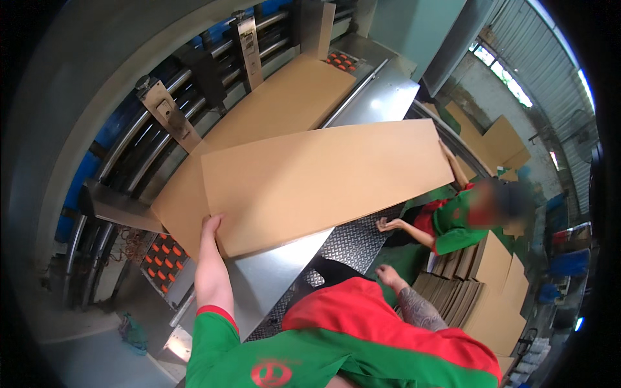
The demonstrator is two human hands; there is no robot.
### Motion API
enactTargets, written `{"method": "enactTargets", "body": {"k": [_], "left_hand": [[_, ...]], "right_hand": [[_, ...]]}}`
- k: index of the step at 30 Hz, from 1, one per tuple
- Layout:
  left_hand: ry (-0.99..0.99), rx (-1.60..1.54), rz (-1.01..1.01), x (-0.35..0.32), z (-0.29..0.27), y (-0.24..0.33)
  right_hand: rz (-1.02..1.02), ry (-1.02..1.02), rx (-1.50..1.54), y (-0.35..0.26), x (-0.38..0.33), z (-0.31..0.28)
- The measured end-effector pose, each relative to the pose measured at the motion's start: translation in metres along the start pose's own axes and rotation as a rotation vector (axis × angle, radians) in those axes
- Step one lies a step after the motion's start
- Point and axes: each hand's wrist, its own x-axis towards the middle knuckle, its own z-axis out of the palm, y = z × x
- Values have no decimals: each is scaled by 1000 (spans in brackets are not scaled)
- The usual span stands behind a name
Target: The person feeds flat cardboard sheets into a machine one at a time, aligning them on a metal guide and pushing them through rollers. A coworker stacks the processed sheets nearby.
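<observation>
My left hand: I put my left hand (211, 226) on the short left edge of the big brown cardboard sheet (323, 184), close to its near corner; my fingers bunch up there, but I cannot tell if they pinch it
My right hand: I have my right hand (390, 277) up in the air, fingers a bit bent and partly open, near the cardboard stack (446, 297)
Top sheet: it lies in front of me, over part of the shiny metal table (278, 271) and on top of a second brown sheet (278, 97)
Which way: its long side goes from left to right, a little up and away, toward the other person (453, 216), whose one hand is at its far right end
Second sheet: its long way slants from low left to high right, steeper than the top one
Writing: my green and red shirt (388, 317) has a round red mark (272, 373) with faint letters above it
</observation>
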Motion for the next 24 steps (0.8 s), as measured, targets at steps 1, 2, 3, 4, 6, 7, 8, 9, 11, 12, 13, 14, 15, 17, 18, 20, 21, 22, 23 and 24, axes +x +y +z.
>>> {"method": "enactTargets", "body": {"k": [1, 2, 3, 4, 6, 7, 8, 9, 11, 12, 13, 14, 15, 17, 18, 20, 21, 22, 23, 24], "left_hand": [[-97, -118, -23, -10, -12, -18], [-116, -131, -133, -20, -16, -33], [-121, -179, -64, -33, -19, -49], [-98, -167, -27, -49, -16, -64], [-50, -246, -9, -85, -11, -88], [-23, -337, -23, -105, -8, -97], [16, -415, -65, -123, -3, -102], [14, -420, -42, -144, 1, -107], [60, -356, -89, -181, 11, -109], [72, -473, -78, -197, 21, -107], [119, -553, -103, -209, 34, -103], [181, -616, -116, -217, 47, -98], [259, -574, -71, -226, 58, -95], [434, -442, -6, -242, 75, -91], [475, -452, 65, -248, 77, -91], [543, -485, 176, -257, 79, -91], [564, -500, 215, -261, 77, -92], [587, -516, 260, -266, 74, -94], [584, -532, 310, -271, 72, -95], [624, -551, 336, -278, 71, -98]], "right_hand": [[-19, -52, 261, -6, 13, 1], [106, -92, 465, -13, 31, -4], [120, -87, 694, -24, 49, -7], [283, -45, 870, -37, 67, -9], [368, 40, 1073, -64, 106, -18], [361, 26, 1199, -77, 125, -22], [431, 53, 1304, -90, 144, -24], [408, 31, 1349, -101, 162, -28], [349, 65, 1524, -113, 182, -27], [407, 155, 1583, -117, 188, -24], [366, 118, 1622, -116, 190, -23], [247, 119, 1684, -117, 192, -19], [207, 144, 1749, -115, 191, -18], [226, 246, 1834, -113, 187, -15], [187, 208, 1856, -113, 184, -15], [227, 267, 1897, -120, 183, -19], [193, 285, 1903, -126, 183, -21], [183, 325, 1905, -134, 184, -24], [233, 380, 1910, -142, 185, -28], [140, 361, 1924, -151, 185, -32]]}}
